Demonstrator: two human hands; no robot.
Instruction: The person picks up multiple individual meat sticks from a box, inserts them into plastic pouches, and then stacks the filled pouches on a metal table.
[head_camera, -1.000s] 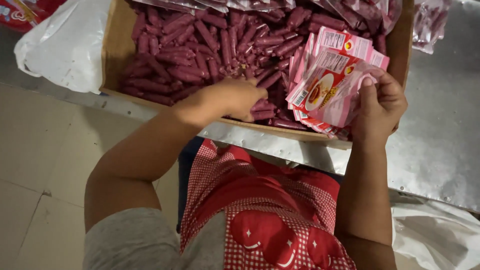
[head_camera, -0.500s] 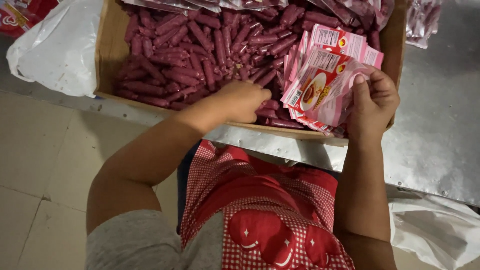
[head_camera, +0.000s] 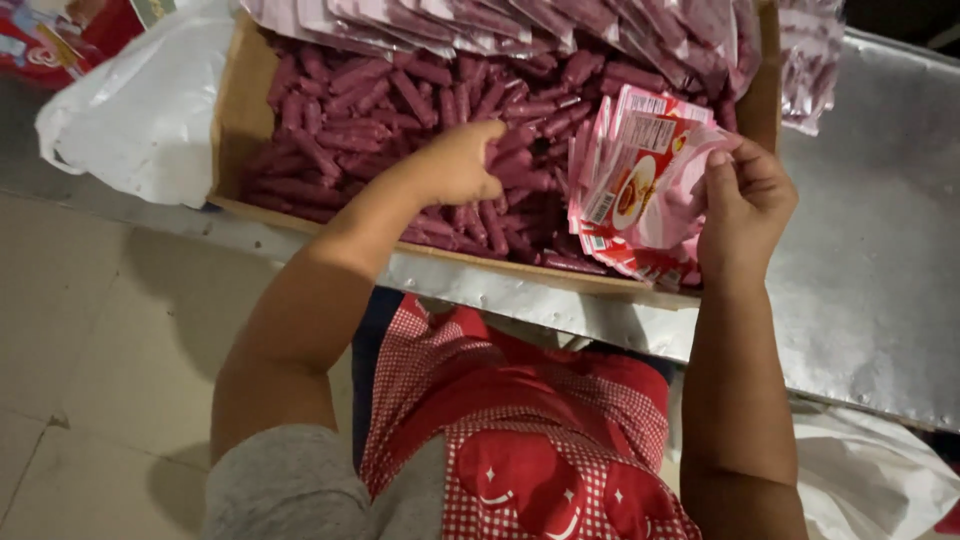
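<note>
A shallow brown cardboard box (head_camera: 232, 110) is sitting on a dull grey metal table (head_camera: 870, 290), and everything else is placed around it. The box is holding a thick heap of small dark pink wrapped sausage sticks (head_camera: 350, 110), lying in all directions across its floor. Along the far side of the box, a row of clear plastic packets with pink sticks inside (head_camera: 520, 20) is overlapping the heap.

The left hand (head_camera: 462, 165) is reaching into the middle of the box, palm down, its fingers curled closed into the heap; they are touching the sticks, but whether they are gripping one cannot be told, since the fingertips are hidden under the hand.

The right hand (head_camera: 745, 205) is hovering over the near right corner of the box, its fingers and thumb pinching shut on a fanned stack of flat pink and red printed sachets (head_camera: 640, 190). The stack is standing tilted just above the sticks, its lower edges near the front wall of the box.

To the left of the box, a crumpled white plastic bag (head_camera: 140, 110) is lying against its outer wall. Below the box's front edge, a red and white checked apron (head_camera: 520, 430) is covering the person's lap.
</note>
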